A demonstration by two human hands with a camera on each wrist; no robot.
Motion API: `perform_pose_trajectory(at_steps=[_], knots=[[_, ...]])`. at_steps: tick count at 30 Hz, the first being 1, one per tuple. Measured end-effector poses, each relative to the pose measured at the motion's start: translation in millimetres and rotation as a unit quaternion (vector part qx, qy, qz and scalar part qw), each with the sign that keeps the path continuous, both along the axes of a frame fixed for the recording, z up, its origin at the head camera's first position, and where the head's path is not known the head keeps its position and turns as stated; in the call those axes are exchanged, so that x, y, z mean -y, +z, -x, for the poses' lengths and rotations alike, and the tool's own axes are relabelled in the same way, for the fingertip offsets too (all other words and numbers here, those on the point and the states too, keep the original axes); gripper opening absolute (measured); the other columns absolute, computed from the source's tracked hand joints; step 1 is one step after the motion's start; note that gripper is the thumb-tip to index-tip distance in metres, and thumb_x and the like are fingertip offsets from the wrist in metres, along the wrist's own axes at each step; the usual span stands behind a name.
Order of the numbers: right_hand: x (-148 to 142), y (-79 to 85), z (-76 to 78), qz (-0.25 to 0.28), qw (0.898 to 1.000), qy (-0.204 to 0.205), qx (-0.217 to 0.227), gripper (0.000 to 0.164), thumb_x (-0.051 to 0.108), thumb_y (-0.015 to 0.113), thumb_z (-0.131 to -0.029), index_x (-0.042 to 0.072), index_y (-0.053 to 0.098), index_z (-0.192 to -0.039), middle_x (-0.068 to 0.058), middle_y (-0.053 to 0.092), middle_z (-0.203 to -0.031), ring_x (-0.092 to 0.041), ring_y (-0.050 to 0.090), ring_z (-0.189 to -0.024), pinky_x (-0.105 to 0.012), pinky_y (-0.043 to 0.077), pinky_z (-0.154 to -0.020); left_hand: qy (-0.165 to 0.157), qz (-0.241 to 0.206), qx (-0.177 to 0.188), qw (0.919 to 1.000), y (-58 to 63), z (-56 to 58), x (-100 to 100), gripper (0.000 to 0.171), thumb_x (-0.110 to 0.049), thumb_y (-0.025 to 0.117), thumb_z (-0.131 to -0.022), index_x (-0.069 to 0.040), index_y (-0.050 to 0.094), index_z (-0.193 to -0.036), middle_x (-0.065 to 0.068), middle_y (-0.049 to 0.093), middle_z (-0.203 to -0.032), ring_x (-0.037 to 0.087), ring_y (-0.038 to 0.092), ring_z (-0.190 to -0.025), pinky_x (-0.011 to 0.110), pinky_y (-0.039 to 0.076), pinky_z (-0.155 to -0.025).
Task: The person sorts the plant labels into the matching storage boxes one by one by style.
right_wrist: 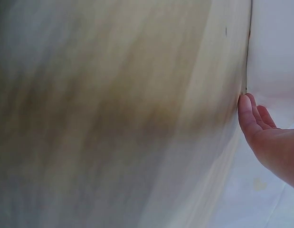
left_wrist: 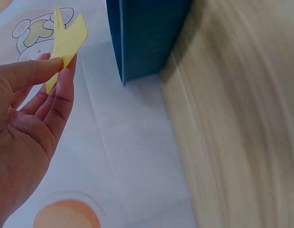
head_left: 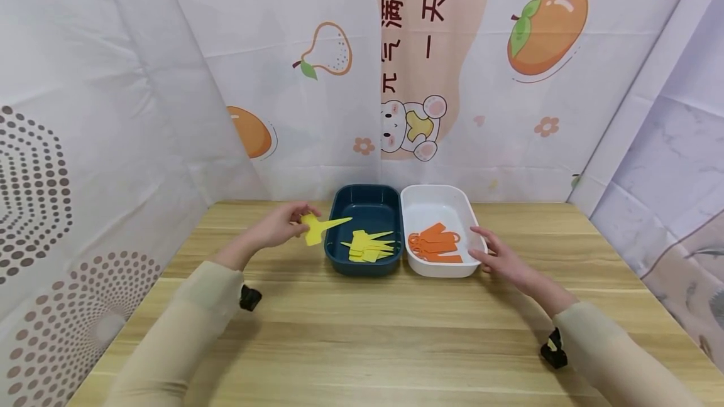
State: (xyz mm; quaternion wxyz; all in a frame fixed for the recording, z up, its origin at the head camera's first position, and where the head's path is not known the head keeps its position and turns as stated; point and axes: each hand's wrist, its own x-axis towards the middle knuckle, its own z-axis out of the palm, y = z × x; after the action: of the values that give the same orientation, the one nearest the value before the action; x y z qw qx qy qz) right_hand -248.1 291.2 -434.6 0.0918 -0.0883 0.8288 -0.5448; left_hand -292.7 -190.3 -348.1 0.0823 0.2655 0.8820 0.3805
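Observation:
My left hand [head_left: 281, 225] pinches a yellow T-shaped plant label [head_left: 315, 229] between thumb and fingers, with its pointed stem toward the dark blue bin [head_left: 364, 267]. In the left wrist view, the thumb presses the label [left_wrist: 68, 43] against the fingers beside the bin's side wall. Several more yellow plant labels [head_left: 369, 247] lie heaped inside that bin. At the right side of the white bin [head_left: 441, 270], my right hand [head_left: 500, 261] rests with relaxed fingers at the rim. Orange tags with loop ends [head_left: 434, 244] are piled in the white bin.
Both bins stand side by side near the back edge of the wooden table [head_left: 362, 338]. A printed white curtain [head_left: 271, 68] hangs right behind them, with another at the left. Black wrist devices show below each sleeve.

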Motion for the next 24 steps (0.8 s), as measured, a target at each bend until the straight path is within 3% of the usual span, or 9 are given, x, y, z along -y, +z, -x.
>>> perform_pose_trajectory(at_steps=[6, 13, 18, 24], knots=[[1, 1.1, -0.6, 0.000, 1.000, 0.002, 0.000, 0.064, 0.018, 0.057, -0.100, 0.003, 0.021, -0.151, -0.036, 0.038, -0.129, -0.025, 0.054, -0.091, -0.026, 0.049, -0.067, 0.009, 0.021, 0.002, 0.9997, 1.5, 23.2, -26, 0.027, 0.002, 0.060, -0.093, -0.004, 0.060, -0.120, 0.017, 0.057, -0.124, 0.025, 0.060, -0.085, 0.041, 0.054, -0.074], [3, 1.7, -2.6, 0.038, 0.999, 0.002, -0.007, 0.060, 0.010, 0.055, -0.100, 0.000, 0.021, -0.148, -0.028, 0.044, -0.116, -0.018, 0.051, -0.077, -0.024, 0.044, -0.060, 0.010, 0.024, -0.002, 0.9997, -3.2, 44.1, -53, 0.027, 0.001, 0.062, -0.091, -0.003, 0.062, -0.118, 0.015, 0.058, -0.122, 0.026, 0.058, -0.091, 0.038, 0.053, -0.079], [4, 2.1, -3.5, 0.036, 0.999, 0.002, -0.008, 0.060, 0.011, 0.055, -0.100, 0.000, 0.021, -0.149, -0.030, 0.044, -0.119, -0.017, 0.053, -0.082, -0.024, 0.046, -0.062, 0.002, 0.051, -0.003, 0.9987, -12.2, 54.2, -70, 0.027, 0.001, 0.063, -0.091, -0.003, 0.064, -0.117, 0.012, 0.060, -0.113, 0.026, 0.054, -0.089, 0.035, 0.051, -0.079], [3, 1.5, -3.3, 0.028, 1.000, 0.000, -0.008, 0.061, 0.013, 0.055, -0.100, 0.000, 0.021, -0.149, -0.032, 0.043, -0.121, -0.017, 0.053, -0.085, -0.025, 0.048, -0.064, 0.002, 0.090, 0.019, 0.9958, -23.2, 59.5, -86, 0.029, 0.002, 0.062, -0.091, -0.001, 0.065, -0.120, 0.011, 0.061, -0.119, 0.025, 0.054, -0.100, 0.035, 0.049, -0.091]])
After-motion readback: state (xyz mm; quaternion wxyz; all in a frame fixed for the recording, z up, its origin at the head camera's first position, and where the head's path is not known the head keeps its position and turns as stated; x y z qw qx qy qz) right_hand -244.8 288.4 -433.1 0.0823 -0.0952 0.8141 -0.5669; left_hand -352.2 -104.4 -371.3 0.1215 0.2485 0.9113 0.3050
